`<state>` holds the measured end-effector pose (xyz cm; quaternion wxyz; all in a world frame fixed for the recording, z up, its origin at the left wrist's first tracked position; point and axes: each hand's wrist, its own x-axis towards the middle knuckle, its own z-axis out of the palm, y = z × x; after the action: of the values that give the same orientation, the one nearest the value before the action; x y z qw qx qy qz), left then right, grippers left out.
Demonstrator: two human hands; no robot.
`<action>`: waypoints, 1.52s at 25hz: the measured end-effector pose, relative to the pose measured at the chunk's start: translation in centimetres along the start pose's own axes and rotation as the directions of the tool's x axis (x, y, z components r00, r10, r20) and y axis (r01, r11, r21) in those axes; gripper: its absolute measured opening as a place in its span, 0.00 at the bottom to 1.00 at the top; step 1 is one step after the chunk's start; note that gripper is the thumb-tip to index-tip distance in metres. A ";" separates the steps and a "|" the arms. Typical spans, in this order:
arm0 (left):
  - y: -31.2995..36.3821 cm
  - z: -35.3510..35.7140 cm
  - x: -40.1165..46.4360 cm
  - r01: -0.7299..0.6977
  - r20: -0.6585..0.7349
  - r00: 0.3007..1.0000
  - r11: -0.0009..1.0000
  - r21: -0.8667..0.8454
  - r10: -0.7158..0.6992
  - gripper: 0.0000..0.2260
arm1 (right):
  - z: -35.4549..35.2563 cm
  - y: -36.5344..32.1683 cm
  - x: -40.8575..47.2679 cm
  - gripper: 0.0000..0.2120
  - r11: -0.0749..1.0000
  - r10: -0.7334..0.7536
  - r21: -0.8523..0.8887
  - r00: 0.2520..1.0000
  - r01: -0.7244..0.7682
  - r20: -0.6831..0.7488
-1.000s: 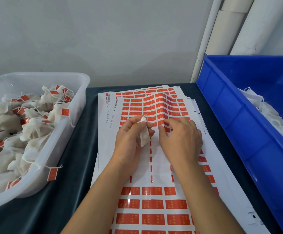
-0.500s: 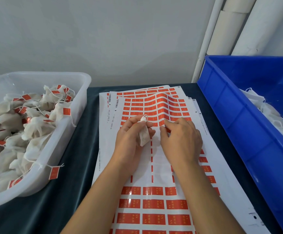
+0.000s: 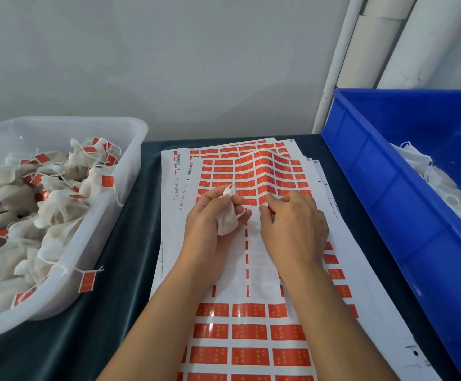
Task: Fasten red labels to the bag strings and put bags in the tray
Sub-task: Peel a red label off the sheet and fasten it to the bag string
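red stickers cover most of the top sheet (image 3: 251,334) in front of us, though a bare white patch in its middle shows where many have already been peeled away. to our left the clear tray (image 3: 130,149) is heaped with finished bags (image 3: 58,204), each with a red label on its string, one label (image 3: 87,281) hanging over the tray's near rim. to our right the blue bin (image 3: 375,204) has a pile of plain white bags (image 3: 443,185) with no labels that we can see, so we judge the job well under way but far from over.

our left hand (image 3: 210,224) is curled around one small bag (image 3: 227,220), thumb and fingers pinching its gathered top just above the sheet. this bag has no label that we can see, and we cannot make out its string. our right hand (image 3: 292,224) lies just beside it, nearly touching, palm down, fingertips (image 3: 270,200) bent at the edge of the nearest row of stickers, where the sheet lifts into a ridge. it looks to be picking at a sticker, but whether one is actually between the fingers we cannot tell.

what is left for this bag, as we judge it: free the sticker, fold it round the string, then drop the bag in the tray on the left.
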<state>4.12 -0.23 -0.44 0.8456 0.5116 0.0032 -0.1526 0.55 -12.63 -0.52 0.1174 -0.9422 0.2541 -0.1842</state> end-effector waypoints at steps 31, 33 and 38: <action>0.3 0.1 -0.1 0.004 0.028 1.000 0.999 -0.046 -0.002 0.07 | 0.8 0.0 -0.4 0.23 0.971 -0.193 0.137 0.980 0.197 -0.041; 0.3 0.0 -0.1 0.006 0.026 1.000 0.999 -0.052 -0.005 0.07 | 0.8 0.1 -0.4 0.20 0.967 -0.192 0.163 0.981 0.193 -0.027; 0.2 0.0 -0.1 0.004 0.027 1.000 0.999 -0.050 -0.002 0.07 | 0.9 0.2 -0.3 0.20 0.962 -0.232 0.152 0.973 0.228 0.014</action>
<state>4.13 -0.08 -0.27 0.8578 0.4882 -0.0038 -0.1606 0.56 -12.54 -1.53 0.1693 -0.9566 0.1266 -0.2004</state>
